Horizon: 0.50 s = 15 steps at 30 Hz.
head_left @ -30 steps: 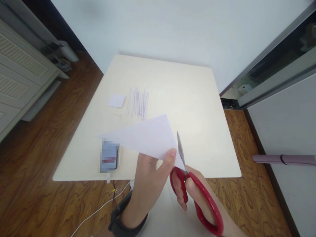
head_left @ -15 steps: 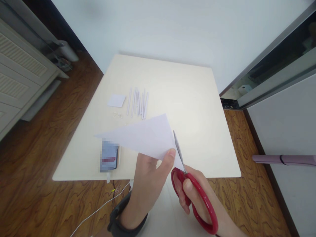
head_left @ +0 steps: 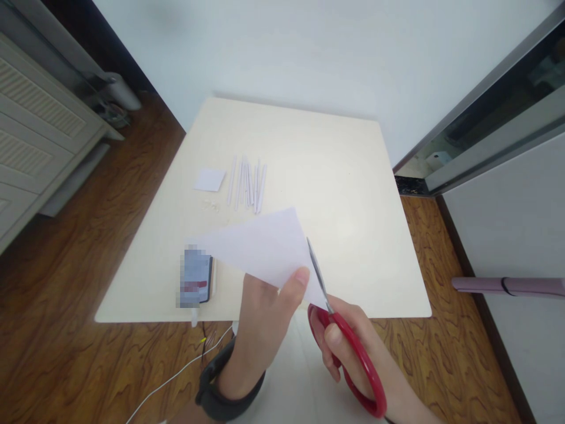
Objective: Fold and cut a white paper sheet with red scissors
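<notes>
My left hand [head_left: 273, 306] pinches a sheet of white paper [head_left: 265, 241] near its lower right corner, thumb on top and the other fingers hidden beneath. The paper is held above the table's front part and tapers to the left. In my right hand [head_left: 353, 330] are red-handled scissors [head_left: 359, 353], with fingers and thumb through the loops. Their metal blades point up and away, along the paper's right edge. One blade shows beside the edge; the other seems hidden by the paper. Whether the paper is being cut there, I cannot tell.
On the white table [head_left: 344, 206] lie several thin white paper sticks [head_left: 249, 185]. Left of them is a small white paper square [head_left: 210, 180], with tiny scraps [head_left: 210, 206] below it. A blurred phone [head_left: 196, 277] lies at the front left, a white cable [head_left: 176, 374] hanging below.
The paper's left tip has drawn in a little to the right. My left hand and the scissors have shifted slightly left. The scissors' handles look a little closer together.
</notes>
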Available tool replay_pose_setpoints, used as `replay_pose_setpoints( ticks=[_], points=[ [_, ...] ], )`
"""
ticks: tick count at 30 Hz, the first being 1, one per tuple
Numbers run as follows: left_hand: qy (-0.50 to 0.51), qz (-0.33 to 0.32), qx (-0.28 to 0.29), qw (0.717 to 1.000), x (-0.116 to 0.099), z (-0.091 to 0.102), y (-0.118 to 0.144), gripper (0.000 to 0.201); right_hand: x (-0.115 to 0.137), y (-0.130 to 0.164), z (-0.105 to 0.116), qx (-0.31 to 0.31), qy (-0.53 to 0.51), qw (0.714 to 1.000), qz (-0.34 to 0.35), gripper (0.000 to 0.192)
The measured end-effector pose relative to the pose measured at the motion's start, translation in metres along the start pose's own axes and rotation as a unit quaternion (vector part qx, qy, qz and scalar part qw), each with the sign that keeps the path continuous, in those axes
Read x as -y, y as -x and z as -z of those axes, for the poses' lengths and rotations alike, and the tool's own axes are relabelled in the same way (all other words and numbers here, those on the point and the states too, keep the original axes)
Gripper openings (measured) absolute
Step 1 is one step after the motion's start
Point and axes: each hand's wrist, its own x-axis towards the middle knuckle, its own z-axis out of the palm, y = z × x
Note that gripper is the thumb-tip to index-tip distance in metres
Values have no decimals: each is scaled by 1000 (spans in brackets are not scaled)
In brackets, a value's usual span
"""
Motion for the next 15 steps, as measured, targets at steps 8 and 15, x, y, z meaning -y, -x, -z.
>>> replay_pose_setpoints(
  ticks=[8, 15],
  points=[
    [17, -2, -34, 999, -2, -3, 0, 22, -3, 4, 1, 23, -11, 1000, 4, 46],
    [-16, -19, -32, 999, -2, -5, 2, 13, -9, 4, 1, 27, -38, 998, 32, 38]
  ],
)
